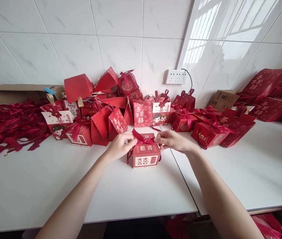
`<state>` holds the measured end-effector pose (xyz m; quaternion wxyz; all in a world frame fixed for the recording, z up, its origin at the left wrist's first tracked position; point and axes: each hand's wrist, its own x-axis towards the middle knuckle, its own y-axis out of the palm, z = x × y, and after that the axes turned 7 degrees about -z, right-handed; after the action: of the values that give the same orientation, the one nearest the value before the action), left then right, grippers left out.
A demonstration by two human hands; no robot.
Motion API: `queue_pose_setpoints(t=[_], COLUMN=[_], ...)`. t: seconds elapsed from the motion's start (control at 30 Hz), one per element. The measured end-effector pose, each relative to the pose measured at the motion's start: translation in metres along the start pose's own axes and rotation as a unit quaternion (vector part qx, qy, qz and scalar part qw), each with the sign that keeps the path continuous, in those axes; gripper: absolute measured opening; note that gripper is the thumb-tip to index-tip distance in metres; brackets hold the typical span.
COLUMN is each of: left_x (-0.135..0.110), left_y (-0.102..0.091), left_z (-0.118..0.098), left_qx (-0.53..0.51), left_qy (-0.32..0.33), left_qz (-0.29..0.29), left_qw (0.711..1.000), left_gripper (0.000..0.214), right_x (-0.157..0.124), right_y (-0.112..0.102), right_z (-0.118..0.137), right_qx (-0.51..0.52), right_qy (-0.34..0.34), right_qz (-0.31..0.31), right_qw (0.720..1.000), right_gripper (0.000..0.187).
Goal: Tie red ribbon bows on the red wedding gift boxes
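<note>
A small red gift box (146, 151) with gold and white Chinese lettering stands upright on the white table in front of me. Across its top runs a dark red ribbon (144, 140), gathered in the middle. My left hand (124, 145) pinches the ribbon at the box's upper left. On the other side, the fingers of my right hand (172, 140) are closed on the ribbon at the upper right. Loose ribbon ends and cord hang down both sides of the box. The fingers partly hide the ribbon where they grip it.
Behind the box, several red gift boxes (143, 114) crowd against the tiled wall. Loose red ribbons (14, 122) are heaped at left beside an open cardboard box (24, 94). More ribboned boxes (212, 132) stand at right. A seam splits the white tabletop (101, 196); a power socket (176, 77) is on the wall.
</note>
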<state>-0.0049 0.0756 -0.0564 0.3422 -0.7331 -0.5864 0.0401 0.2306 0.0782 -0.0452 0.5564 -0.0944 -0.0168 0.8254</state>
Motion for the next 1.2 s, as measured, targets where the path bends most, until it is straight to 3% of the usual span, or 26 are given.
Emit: queue_pose_setpoints(t=[0.17,0.3,0.5,0.6,0.87,1.0,1.2], left_x=[-0.002,-0.003,-0.002,-0.002,-0.001,-0.001,-0.001], left_y=[-0.001,0.000,0.001,0.002,0.003,0.005,0.007], left_z=[0.002,0.000,-0.003,-0.006,-0.012,-0.012,-0.009], left_qx=[0.000,0.027,0.038,0.000,-0.137,-0.164,-0.133], left_qy=[0.014,0.042,0.034,0.014,-0.116,-0.125,-0.086], left_qz=[-0.051,-0.046,-0.041,-0.032,-0.004,0.002,-0.008], left_qw=[0.999,0.998,0.998,0.999,0.984,0.979,0.987], left_gripper=[0.012,0.010,0.018,0.019,0.026,0.024,0.025], right_x=[-0.002,-0.005,-0.008,-0.007,-0.006,-0.005,-0.001], right_y=[0.003,0.004,0.008,0.010,0.011,0.010,0.010], right_z=[0.002,0.005,0.011,0.010,0.008,0.007,0.001], right_qx=[-0.028,-0.081,-0.136,-0.122,-0.044,-0.027,-0.009], right_qy=[-0.009,-0.007,-0.033,-0.044,-0.030,-0.033,-0.040], right_qz=[0.010,0.013,-0.033,-0.036,0.007,0.025,0.027], right_qw=[1.000,0.997,0.990,0.991,0.999,0.999,0.999], right_gripper=[0.047,0.051,0.048,0.045,0.042,0.041,0.043])
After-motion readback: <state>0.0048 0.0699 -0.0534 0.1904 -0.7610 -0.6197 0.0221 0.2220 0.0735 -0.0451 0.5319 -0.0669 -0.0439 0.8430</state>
